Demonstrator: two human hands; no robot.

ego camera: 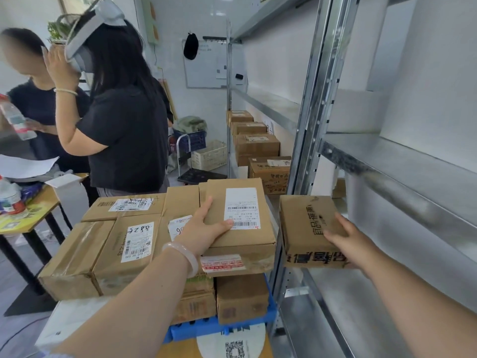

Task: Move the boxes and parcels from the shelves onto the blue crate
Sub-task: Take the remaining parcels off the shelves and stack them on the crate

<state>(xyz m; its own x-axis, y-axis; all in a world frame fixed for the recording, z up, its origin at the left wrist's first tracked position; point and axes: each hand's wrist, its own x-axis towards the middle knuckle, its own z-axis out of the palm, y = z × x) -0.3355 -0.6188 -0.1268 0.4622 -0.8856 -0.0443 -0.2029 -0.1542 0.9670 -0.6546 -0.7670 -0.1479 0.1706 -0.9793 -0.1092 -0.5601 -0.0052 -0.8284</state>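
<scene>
The right hand holds a small box at the shelf edge, thumb on top, other fingers hidden under. It looks light and stiff, so grab its sides. The left hand lies flat, fingers straight, on a flat box piled on the crate.

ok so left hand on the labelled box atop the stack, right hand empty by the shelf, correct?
No: the head view shows the right hand gripping a small black-printed box by the shelf. The left hand rests on the labelled box, as stated.
</scene>
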